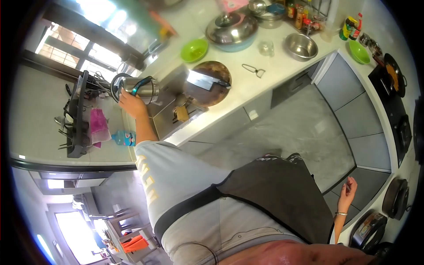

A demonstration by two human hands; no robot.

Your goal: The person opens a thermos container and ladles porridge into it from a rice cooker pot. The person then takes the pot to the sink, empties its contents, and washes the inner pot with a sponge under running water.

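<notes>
My left hand (131,104) is closed on the handle side of a shiny metal kettle (145,89) with a dark and teal handle, held over the left end of the sink. Beside it, a cleaver (201,81) lies on a round dark wooden board (216,70) set across the sink (167,115). A yellow sponge (181,113) is near the board's lower edge. My right hand (349,189) hangs low at the right with a bracelet on the wrist, its fingers loosely curled, touching nothing visible.
On the white counter (240,95) stand a green bowl (194,51), a lidded metal pot (232,32), a peeler (253,70) and a steel bowl (300,47). A stove (399,126) lines the right side. A rack (78,115) and water bottle (124,138) are at left.
</notes>
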